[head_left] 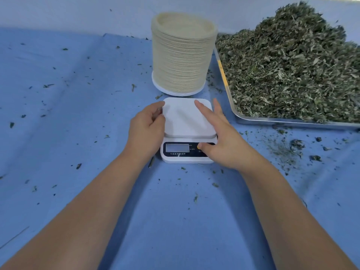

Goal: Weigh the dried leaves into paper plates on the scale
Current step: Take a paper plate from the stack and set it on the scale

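Note:
A small white digital scale [185,117] sits on the blue cloth at the centre, its platform bare and its display blank. My left hand [146,129] grips the scale's left edge with curled fingers. My right hand [220,137] lies over the right side, fingers straight, with the thumb pressing the orange button on the front panel. Just behind the scale stands a tall stack of beige paper plates [182,55]. To the right, a heap of dried green leaves [292,63] fills a metal tray [272,120].
A blue cloth [78,114] covers the table, strewn with loose leaf crumbs, thickest right of the scale near the tray's front edge [282,149]. A pale wall rises behind the plates.

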Action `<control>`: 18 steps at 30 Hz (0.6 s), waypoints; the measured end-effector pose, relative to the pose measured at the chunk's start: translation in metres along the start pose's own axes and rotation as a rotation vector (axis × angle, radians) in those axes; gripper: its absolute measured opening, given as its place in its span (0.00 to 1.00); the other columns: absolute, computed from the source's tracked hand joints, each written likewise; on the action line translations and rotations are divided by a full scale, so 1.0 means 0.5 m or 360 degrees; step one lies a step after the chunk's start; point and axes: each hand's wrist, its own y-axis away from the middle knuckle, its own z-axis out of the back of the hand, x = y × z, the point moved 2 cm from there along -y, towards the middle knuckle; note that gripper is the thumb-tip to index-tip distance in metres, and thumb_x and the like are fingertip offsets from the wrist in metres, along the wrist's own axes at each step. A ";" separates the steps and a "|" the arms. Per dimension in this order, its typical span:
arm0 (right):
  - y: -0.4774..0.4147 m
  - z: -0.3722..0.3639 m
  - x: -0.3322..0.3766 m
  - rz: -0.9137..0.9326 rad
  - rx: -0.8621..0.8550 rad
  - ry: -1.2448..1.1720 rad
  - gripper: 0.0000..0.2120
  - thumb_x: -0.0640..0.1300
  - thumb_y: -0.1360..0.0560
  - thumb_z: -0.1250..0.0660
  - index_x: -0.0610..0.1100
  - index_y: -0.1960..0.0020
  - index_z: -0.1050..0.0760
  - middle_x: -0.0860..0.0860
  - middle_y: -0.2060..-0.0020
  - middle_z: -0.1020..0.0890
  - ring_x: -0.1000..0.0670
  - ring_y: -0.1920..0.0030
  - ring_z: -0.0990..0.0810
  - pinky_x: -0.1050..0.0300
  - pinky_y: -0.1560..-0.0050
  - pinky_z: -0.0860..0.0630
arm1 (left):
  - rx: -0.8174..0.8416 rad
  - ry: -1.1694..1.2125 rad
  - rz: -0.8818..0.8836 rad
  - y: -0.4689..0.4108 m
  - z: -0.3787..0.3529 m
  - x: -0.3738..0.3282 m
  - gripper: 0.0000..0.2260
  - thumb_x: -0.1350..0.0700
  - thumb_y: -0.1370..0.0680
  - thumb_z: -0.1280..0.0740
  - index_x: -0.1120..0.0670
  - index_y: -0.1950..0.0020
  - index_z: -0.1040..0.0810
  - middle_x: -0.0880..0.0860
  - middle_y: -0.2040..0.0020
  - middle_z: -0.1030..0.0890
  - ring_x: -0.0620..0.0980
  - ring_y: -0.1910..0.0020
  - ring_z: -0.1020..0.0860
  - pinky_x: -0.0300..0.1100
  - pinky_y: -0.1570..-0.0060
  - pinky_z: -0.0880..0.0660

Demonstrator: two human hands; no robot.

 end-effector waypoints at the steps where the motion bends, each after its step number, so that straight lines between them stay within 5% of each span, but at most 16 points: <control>1: 0.000 0.001 -0.004 -0.0010 -0.0009 -0.0020 0.48 0.35 0.25 0.30 0.77 0.26 0.49 0.66 0.21 0.61 0.79 0.31 0.61 0.85 0.55 0.36 | 0.0004 -0.0017 -0.0001 0.000 0.000 0.001 0.19 0.61 0.19 0.39 0.50 0.30 0.20 0.42 0.40 0.16 0.31 0.42 0.21 0.27 0.43 0.26; 4: 0.002 0.007 -0.023 -0.0060 -0.0069 -0.0195 0.46 0.38 0.27 0.30 0.76 0.26 0.47 0.67 0.20 0.53 0.71 0.24 0.54 0.72 0.39 0.31 | 0.0041 0.0007 0.0018 0.000 0.000 0.002 0.19 0.61 0.19 0.39 0.51 0.29 0.21 0.43 0.37 0.17 0.36 0.39 0.21 0.37 0.34 0.26; 7: 0.003 0.011 -0.044 -0.0134 -0.0037 -0.0372 0.45 0.35 0.31 0.36 0.76 0.28 0.43 0.64 0.21 0.44 0.56 0.20 0.45 0.43 0.26 0.35 | 0.0042 0.0024 0.0002 0.002 0.001 0.002 0.20 0.62 0.19 0.39 0.50 0.30 0.20 0.40 0.40 0.16 0.31 0.43 0.21 0.28 0.42 0.25; 13: -0.004 0.017 -0.052 -0.0140 0.0051 -0.0482 0.48 0.32 0.34 0.35 0.72 0.26 0.41 0.67 0.24 0.38 0.64 0.26 0.36 0.56 0.34 0.31 | 0.0065 0.0029 0.0039 0.002 0.003 -0.001 0.20 0.63 0.19 0.40 0.51 0.28 0.22 0.44 0.36 0.17 0.37 0.38 0.20 0.39 0.34 0.25; 18: -0.007 0.016 -0.052 -0.0170 0.0022 -0.0505 0.49 0.32 0.36 0.36 0.73 0.27 0.40 0.67 0.24 0.37 0.63 0.26 0.35 0.56 0.36 0.29 | 0.0088 0.0005 0.0038 0.001 0.004 0.000 0.20 0.63 0.19 0.40 0.52 0.28 0.22 0.46 0.34 0.18 0.41 0.35 0.21 0.45 0.31 0.26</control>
